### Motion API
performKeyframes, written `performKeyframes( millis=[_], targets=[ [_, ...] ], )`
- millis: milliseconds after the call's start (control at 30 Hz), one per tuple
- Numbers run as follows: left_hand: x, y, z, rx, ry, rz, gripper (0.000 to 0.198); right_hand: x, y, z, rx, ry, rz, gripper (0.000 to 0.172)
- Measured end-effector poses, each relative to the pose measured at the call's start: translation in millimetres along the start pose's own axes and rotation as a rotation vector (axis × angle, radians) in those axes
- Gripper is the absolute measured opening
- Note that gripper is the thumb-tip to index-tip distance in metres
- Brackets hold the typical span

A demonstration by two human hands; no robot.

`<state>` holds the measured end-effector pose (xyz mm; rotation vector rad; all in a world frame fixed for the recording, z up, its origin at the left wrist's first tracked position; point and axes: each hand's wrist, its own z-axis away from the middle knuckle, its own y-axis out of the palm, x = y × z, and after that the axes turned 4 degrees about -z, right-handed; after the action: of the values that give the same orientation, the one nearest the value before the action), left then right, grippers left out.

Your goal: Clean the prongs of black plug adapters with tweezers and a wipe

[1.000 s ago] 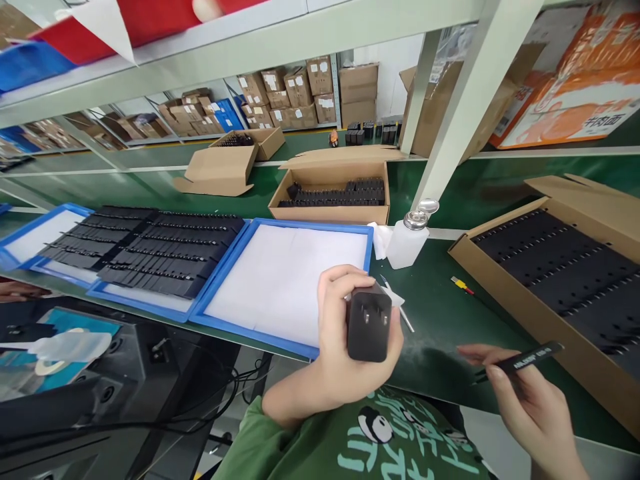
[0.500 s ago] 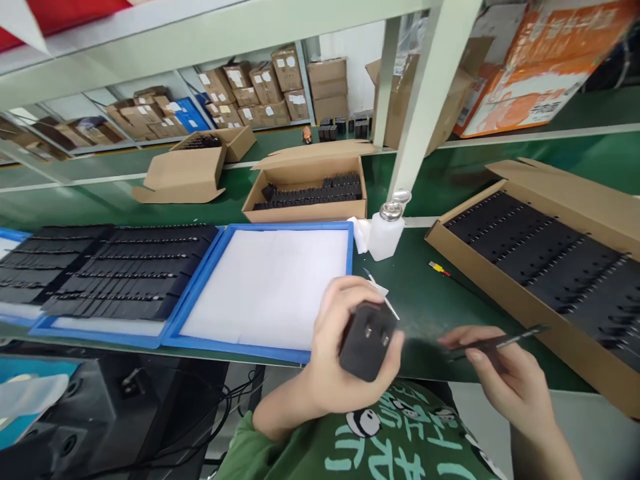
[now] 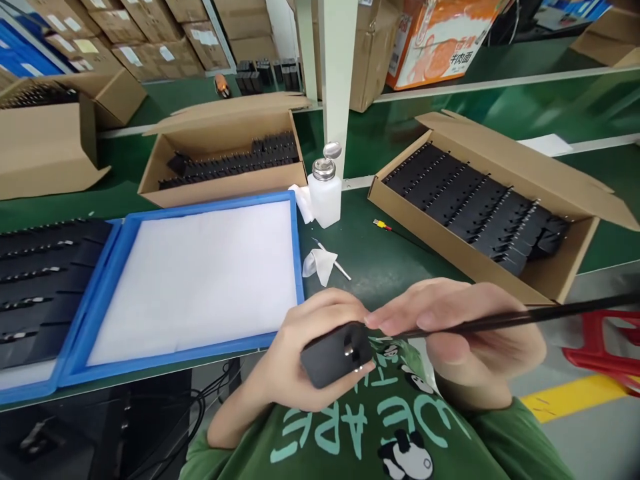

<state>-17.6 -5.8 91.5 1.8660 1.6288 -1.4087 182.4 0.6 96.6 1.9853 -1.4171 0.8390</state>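
Note:
My left hand [image 3: 305, 353] is wrapped round a black plug-in power adapter [image 3: 327, 360], whose metal prongs face up and to the right. Close beside it, my right hand [image 3: 465, 327] is closed on a long thin black tool [image 3: 565, 312], possibly tweezers, that sticks out far to the right. The tool's working end is hidden by the fingers. My right fingertips are at the adapter's upper right edge; whether they touch it I cannot tell. Beyond my hands, a white pen-like knife [image 3: 342, 269] and a crumpled white wipe [image 3: 323, 263] lie on the green bench.
A blue-framed tray [image 3: 296, 253] with a white liner lies left, beside a tray of black adapters [image 3: 30, 280]. A white pump bottle [image 3: 326, 200] stands behind. Cardboard boxes of adapters stand at the back [image 3: 225, 180] and right [image 3: 425, 227]. A yellow-tipped cable [image 3: 383, 225] lies between.
My right hand has come left and up to the adapter with the black tool. The adapter in my left hand has been tilted and lowered slightly. My view has swung to the right.

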Motion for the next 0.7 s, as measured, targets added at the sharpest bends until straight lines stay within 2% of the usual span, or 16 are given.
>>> performKeyframes(
  millis=[267,433,700],
  targets=[
    [-0.2,-1.4,-2.4,0.040,-0.025,0.055,0.044,9.6,-2.0,-10.2,0.126,-0.039,0.012,0.029],
    [2.0,0.9,-3.1,0.030,-0.051,0.130,0.037,5.1,-2.8,-6.2,0.088,-0.063,0.074,0.025],
    [6.7,3.7,-2.0,0.013,-0.051,0.216,0.043,3.8,-1.9,-5.1,0.075,-0.088,0.161,0.017]
  ],
)
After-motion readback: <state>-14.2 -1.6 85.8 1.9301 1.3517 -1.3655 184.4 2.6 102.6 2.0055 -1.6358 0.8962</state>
